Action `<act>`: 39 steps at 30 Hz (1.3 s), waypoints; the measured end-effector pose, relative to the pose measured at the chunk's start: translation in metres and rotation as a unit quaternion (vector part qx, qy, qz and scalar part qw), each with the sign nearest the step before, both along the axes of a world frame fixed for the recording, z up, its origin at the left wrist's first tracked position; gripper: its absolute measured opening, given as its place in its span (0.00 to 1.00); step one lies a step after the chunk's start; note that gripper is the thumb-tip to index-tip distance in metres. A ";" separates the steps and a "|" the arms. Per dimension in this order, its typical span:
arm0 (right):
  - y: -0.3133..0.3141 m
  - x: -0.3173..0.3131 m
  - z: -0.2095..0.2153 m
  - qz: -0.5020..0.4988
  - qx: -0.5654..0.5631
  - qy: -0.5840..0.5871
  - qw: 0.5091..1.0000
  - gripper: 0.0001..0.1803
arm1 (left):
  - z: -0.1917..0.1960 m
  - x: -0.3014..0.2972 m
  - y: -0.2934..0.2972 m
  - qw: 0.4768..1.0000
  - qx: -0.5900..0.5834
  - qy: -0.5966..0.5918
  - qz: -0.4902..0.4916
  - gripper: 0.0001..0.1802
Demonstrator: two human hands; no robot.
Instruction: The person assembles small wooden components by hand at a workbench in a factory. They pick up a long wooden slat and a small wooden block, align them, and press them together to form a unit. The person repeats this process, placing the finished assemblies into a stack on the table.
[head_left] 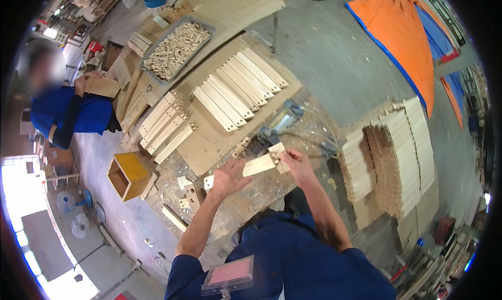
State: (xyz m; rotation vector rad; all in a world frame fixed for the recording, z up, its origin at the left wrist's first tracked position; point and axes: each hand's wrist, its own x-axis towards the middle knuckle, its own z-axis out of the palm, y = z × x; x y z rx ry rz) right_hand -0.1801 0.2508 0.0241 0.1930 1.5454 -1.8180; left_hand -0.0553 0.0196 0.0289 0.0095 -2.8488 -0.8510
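Over the near part of the workbench, a pale wooden slat with holes at its left end lies between my two hands. My left hand is closed over the slat, thumb toward its right part. At the slat's right end, my right hand grips a small flat wooden piece. Short dowel-like pegs show between that piece and the slat, too small to make out fully. Just beyond is a dark clamp-like tool with a hose. A wooden block with round holes sits left of my left hand.
Rows of drilled slats lie on cardboard beyond my hands; pegged slats lie left. A grey tray holds many dowels. Stacked slats stand right. A yellow box is left; a co-worker in blue holds a board.
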 end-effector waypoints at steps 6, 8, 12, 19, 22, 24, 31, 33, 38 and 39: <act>0.025 -0.062 -0.010 -0.042 -0.024 -0.020 0.999 0.14 | 0.014 -0.131 -0.003 0.951 0.100 -0.084 0.279 0.36; 0.033 -0.077 -0.013 -0.044 -0.023 -0.023 0.998 0.13 | 0.008 -0.185 -0.024 0.933 0.115 -0.066 0.334 0.38; 0.047 -0.105 -0.004 -0.047 -0.008 -0.035 0.998 0.12 | -0.017 -0.278 -0.062 0.900 0.102 -0.087 0.415 0.35; 0.078 -0.128 -0.019 -0.133 -0.008 -0.061 0.989 0.13 | -0.092 -0.324 -0.098 0.876 -0.008 -0.153 0.457 0.34; 0.083 -0.134 -0.027 -0.144 0.007 -0.073 0.987 0.13 | -0.102 -0.326 -0.097 0.875 0.016 -0.186 0.447 0.36; 0.077 -0.136 -0.027 -0.124 0.020 -0.083 0.989 0.13 | -0.107 -0.322 -0.098 0.874 -0.001 -0.187 0.448 0.38; 0.044 -0.135 -0.027 -0.086 -0.007 -0.078 0.993 0.12 | -0.100 -0.326 -0.102 0.892 -0.002 -0.270 0.363 0.45; 0.039 -0.133 -0.028 -0.073 -0.007 -0.087 0.993 0.11 | -0.095 -0.327 -0.109 0.888 0.001 -0.297 0.351 0.43; 0.035 -0.126 -0.025 -0.081 -0.002 -0.080 0.994 0.10 | -0.093 -0.313 -0.117 0.894 0.019 -0.256 0.366 0.29; 0.036 -0.125 -0.022 -0.091 0.006 -0.079 0.993 0.10 | -0.094 -0.307 -0.113 0.901 0.024 -0.202 0.384 0.26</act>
